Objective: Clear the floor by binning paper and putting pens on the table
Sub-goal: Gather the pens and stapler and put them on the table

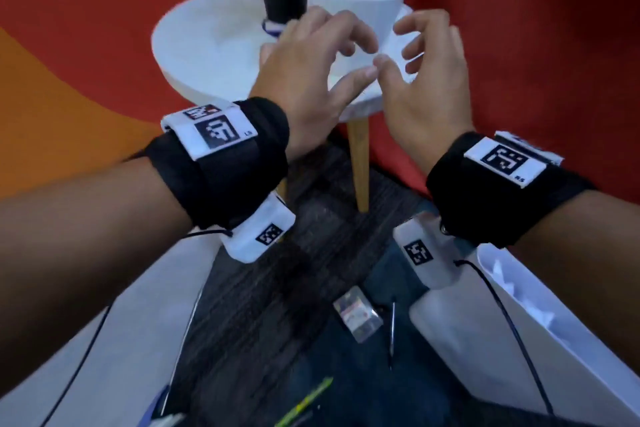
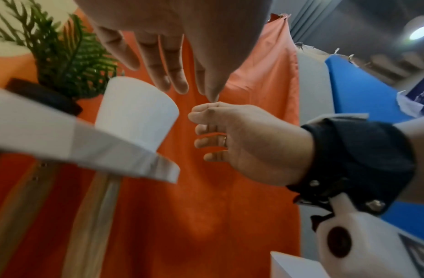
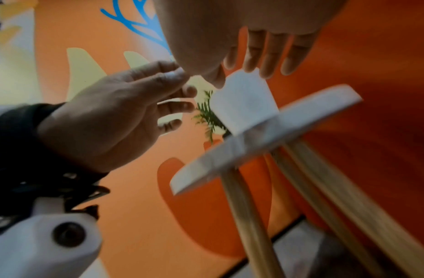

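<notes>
Both hands (image 1: 363, 73) empty over table (image 1: 194, 45); pen (image 1: 392, 333) on floor below

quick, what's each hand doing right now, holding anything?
Left hand: open, fingers loosely curled, holding nothing.
Right hand: open, fingers relaxed, holding nothing.

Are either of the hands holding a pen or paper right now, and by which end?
Nothing is held. The left hand and right hand hover empty above the table, fingers loosely spread, thumb tips nearly meeting.
</notes>
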`<state>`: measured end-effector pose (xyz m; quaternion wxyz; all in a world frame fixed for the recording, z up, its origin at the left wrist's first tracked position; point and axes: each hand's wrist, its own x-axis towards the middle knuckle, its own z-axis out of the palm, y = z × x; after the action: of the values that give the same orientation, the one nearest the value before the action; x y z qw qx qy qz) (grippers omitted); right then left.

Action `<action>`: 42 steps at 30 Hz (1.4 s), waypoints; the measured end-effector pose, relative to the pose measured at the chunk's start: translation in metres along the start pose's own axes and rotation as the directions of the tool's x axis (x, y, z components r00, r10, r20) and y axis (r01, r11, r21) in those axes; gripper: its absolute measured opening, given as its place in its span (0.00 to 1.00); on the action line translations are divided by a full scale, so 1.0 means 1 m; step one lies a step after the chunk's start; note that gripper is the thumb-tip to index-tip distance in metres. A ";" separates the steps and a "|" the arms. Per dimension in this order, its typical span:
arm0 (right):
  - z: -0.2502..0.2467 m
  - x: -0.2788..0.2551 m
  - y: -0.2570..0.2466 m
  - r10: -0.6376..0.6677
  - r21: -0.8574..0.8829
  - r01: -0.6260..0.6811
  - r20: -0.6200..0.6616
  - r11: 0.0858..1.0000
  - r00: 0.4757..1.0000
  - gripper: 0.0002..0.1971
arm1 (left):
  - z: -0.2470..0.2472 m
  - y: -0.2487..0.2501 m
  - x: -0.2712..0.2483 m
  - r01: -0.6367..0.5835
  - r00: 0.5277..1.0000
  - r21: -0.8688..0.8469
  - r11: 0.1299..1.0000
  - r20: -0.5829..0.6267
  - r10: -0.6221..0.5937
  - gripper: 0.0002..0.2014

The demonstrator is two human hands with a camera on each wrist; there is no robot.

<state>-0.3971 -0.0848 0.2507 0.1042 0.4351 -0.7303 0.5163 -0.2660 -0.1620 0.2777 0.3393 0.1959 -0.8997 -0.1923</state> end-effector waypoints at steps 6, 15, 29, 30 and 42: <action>0.000 -0.109 0.045 0.045 0.045 -0.057 0.226 0.997 0.973 0.10 | 0.046 -0.017 -0.097 0.006 0.983 -0.028 1.000 0.186 -0.001 0.09; -0.026 -0.186 0.084 0.303 -0.191 -0.236 0.545 0.953 0.782 0.03 | 0.087 -0.036 -0.195 0.238 0.832 -0.003 0.971 0.516 -0.203 0.08; -0.013 -0.197 0.107 0.387 -0.290 -0.256 0.675 0.922 0.628 0.01 | 0.099 -0.046 -0.187 0.300 0.529 0.178 0.937 0.787 -0.318 0.04; -0.013 -0.220 0.117 0.428 -0.354 -0.241 0.729 0.904 0.534 0.02 | 0.109 -0.050 -0.201 0.287 0.437 0.211 0.934 0.839 -0.324 0.04; -0.023 -0.400 0.160 0.696 -0.687 -0.207 0.717 0.696 -0.041 0.03 | 0.172 -0.074 -0.366 0.280 0.080 0.299 0.912 0.940 -0.333 0.01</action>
<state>-0.2825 0.1600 -0.0859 -0.4872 0.3507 -0.7989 -0.0383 -0.1135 -0.0114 -0.0732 -0.3755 0.2146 -0.8429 -0.3201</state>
